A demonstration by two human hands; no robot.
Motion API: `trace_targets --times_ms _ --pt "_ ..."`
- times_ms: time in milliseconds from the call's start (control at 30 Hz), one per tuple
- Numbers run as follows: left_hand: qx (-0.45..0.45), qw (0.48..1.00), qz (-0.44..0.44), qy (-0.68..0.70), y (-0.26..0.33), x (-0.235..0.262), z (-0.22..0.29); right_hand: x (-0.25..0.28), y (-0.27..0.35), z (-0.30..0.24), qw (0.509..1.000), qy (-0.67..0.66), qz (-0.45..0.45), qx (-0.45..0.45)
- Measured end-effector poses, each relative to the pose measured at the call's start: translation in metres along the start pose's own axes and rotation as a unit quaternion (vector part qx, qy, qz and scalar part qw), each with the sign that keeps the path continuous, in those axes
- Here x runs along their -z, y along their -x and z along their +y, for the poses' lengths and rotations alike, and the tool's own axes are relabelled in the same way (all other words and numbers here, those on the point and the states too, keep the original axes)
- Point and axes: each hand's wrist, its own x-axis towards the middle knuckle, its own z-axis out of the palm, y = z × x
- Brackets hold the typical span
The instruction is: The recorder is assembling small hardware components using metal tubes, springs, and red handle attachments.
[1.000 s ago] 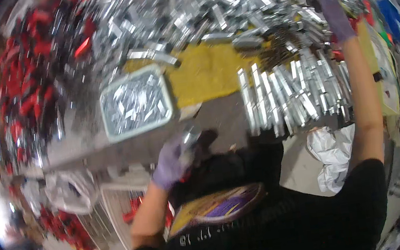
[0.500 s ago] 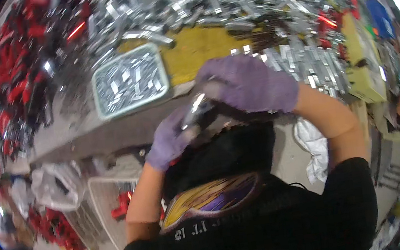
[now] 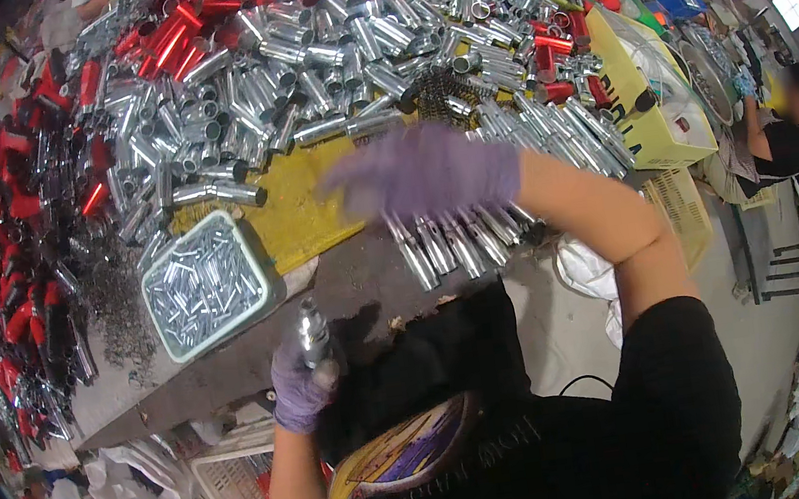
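Note:
My left hand, in a purple glove, is closed round a short shiny metal tube fitting that points up at the table's near edge. My right hand, gloved alike, is stretched out over the yellow mat. Its fingers are blurred but look extended, with nothing visible in them. Beneath and beside this hand lies a row of slim silver tubes, partly hidden by it. To the left a pale green tray holds many small metal pins.
Silver tubes heap across the back of the table, with red tubes among them. Red and black parts pile up at far left. A yellow box stands at right. Another person sits farther right.
My hands were together around the metal piece. The right hand has come away and reached forward over the table; the left keeps the piece. The view has shifted, showing more of the table's back.

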Motion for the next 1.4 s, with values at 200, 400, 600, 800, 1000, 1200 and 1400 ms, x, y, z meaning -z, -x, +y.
trace_targets --times_ms 200,400,600,800,1000,1200,1400 --pt "0.078 0.986 -0.003 0.144 -0.003 -0.001 0.003 0.098 0.096 0.218 0.786 0.343 -0.064 -0.511" --pt "0.050 0.998 0.011 0.031 0.001 0.006 -0.014 0.092 0.139 0.281 0.716 0.283 -0.061 -0.636" --pt "0.164 0.973 -0.015 0.161 0.001 0.002 0.007 0.099 0.126 0.258 0.728 0.185 0.064 -0.658" --pt "0.067 0.998 -0.016 0.011 -0.008 0.001 0.014 0.079 0.069 0.140 0.864 -0.125 0.240 -0.426" --pt "0.119 0.978 -0.109 0.133 -0.017 0.005 0.009 0.030 -0.017 -0.025 0.866 -0.461 0.053 -0.188" --pt "0.104 0.969 -0.126 0.188 -0.017 -0.001 0.010 0.006 -0.037 -0.050 0.977 -0.165 -0.125 0.057" --pt "0.120 0.969 -0.126 0.172 -0.012 -0.001 0.017 0.010 -0.043 -0.088 0.976 -0.011 -0.179 -0.125"
